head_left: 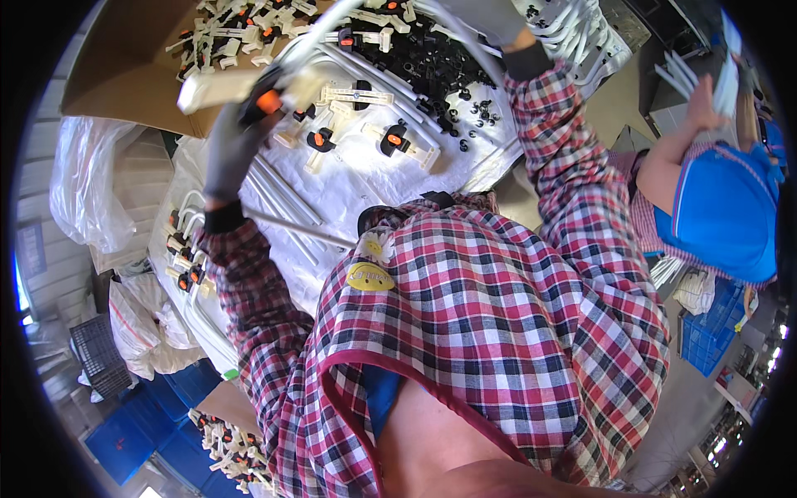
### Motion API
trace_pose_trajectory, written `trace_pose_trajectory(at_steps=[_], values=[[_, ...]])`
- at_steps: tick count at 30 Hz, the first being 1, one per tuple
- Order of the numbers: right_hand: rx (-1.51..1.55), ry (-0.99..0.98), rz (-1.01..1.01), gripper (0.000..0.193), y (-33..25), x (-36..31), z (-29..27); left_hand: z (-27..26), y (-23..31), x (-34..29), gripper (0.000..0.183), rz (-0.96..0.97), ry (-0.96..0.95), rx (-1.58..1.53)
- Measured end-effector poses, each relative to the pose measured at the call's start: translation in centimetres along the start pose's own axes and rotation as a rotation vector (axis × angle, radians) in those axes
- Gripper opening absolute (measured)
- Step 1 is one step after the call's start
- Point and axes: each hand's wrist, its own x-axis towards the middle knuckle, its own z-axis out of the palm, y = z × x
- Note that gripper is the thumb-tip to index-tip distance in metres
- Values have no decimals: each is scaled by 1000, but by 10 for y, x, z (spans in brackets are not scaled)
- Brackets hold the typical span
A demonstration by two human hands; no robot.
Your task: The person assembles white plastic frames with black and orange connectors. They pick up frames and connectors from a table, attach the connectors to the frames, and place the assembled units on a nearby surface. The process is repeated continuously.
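Observation:
My left hand [231,153], in a grey glove, is closed around a cream plastic bracket with a black and orange clamp [267,101]. The bracket is smeared by motion and overlaps a curved white tube [311,40] that arcs out past the top edge. My right hand [490,18], also gloved in grey, is near the other side of that arc; its fingers are hidden, so its grip is unclear. Below the hands, similar brackets [397,141] with black and orange clamps lie on the plastic-covered table [357,187].
Straight white tubes [282,195] lie across the table, beyond them a heap of small black clips [432,70]. A cardboard box [124,70] stands at the left. On the right, a co-worker in blue [722,203] handles white tubes. Blue crates [710,328] stand behind.

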Motion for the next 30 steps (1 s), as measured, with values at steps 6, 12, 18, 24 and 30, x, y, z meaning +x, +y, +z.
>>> trace_pose_trajectory(at_steps=[6,12,18,24,30], values=[[-27,-28,815,26,278,-212,24,-62,-76,-73,50,-212,414,-154],[-636,-348,704,21,210,-219,97,-86,-134,-153,48,-404,651,-121],[-65,139,846,28,213,-222,98,-84,-117,-156,42,-361,705,-143],[419,0,738,32,183,-205,66,-68,-97,-116,38,-297,627,-110],[442,-40,790,33,167,-217,33,-63,-92,-99,30,-253,570,-129]])
